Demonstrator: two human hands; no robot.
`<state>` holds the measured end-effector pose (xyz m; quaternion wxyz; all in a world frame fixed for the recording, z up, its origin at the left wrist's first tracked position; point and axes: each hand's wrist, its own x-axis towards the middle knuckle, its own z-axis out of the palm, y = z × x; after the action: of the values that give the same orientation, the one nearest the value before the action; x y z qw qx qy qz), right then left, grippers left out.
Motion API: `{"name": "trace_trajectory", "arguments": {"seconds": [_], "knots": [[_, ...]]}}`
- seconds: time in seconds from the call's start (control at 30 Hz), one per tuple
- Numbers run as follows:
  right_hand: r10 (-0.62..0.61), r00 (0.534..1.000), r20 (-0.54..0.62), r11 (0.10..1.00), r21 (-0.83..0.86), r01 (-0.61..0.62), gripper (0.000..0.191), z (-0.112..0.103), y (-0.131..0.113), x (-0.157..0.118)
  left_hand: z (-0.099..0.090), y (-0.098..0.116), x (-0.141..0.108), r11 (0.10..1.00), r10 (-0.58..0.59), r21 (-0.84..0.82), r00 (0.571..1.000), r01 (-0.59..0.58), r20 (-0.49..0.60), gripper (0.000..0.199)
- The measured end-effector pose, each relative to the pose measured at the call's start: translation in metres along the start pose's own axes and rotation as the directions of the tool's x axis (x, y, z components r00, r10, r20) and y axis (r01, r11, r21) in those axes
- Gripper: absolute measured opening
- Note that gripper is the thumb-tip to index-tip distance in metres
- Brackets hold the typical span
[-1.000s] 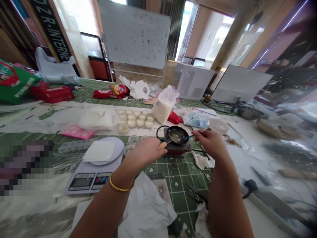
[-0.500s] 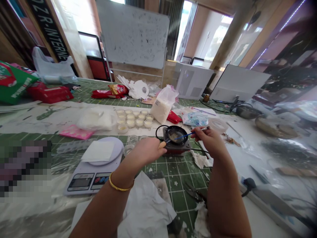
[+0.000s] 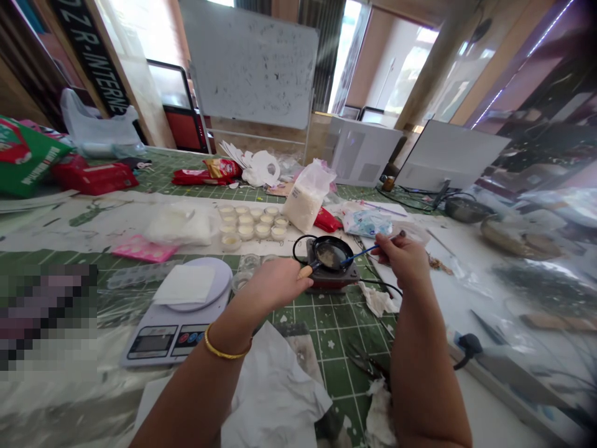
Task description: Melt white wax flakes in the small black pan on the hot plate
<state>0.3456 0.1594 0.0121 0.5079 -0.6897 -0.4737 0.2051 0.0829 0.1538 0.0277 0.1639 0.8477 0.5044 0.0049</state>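
Observation:
A small black frying pan (image 3: pixel 345 244) rests on a compact hot plate (image 3: pixel 333 283) in the middle of the bench. My left hand (image 3: pixel 280 283) is closed around the pan's wooden handle. In the pan lies a shallow, clear-looking layer with pale bits in it. My right hand (image 3: pixel 402 261) pinches a thin blue stirring stick (image 3: pixel 364 251), whose lower end dips into the pan near its right side. What the pale bits are made of, I cannot tell. Several small clear cups of whitish stuff (image 3: pixel 247 231) stand behind and left of the pan.
A kitchen scale (image 3: pixel 186 311) bearing a folded white sheet stands at left. Behind the pan leans a bag of white granules (image 3: pixel 305 199). Crumpled paper (image 3: pixel 275 392) and dark scissors (image 3: pixel 366 361) lie in front. A black cable (image 3: pixel 380 284) runs right; a plug (image 3: pixel 469 347) sits in a power strip.
My right hand has shifted right and slightly up, drawing the stick's tip from the pan's middle toward its right side. My left hand and the pan stay put.

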Motion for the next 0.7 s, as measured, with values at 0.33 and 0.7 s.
{"name": "trace_trajectory", "arguments": {"seconds": [0.33, 0.7], "knots": [[-0.089, 0.967, -0.238, 0.994, -0.085, 0.07, 0.043, -0.007, -0.009, -0.008, 0.0, 0.001, 0.001, 1.0, -0.024, -0.009, 1.0, 0.024, 0.005, 0.043], [-0.163, 0.956, -0.242, 0.987, -0.047, 0.156, 0.04, -0.01, -0.004, -0.005, -0.002, 0.001, 0.0, 1.0, -0.021, -0.015, 1.0, 0.021, 0.015, 0.044]]}}
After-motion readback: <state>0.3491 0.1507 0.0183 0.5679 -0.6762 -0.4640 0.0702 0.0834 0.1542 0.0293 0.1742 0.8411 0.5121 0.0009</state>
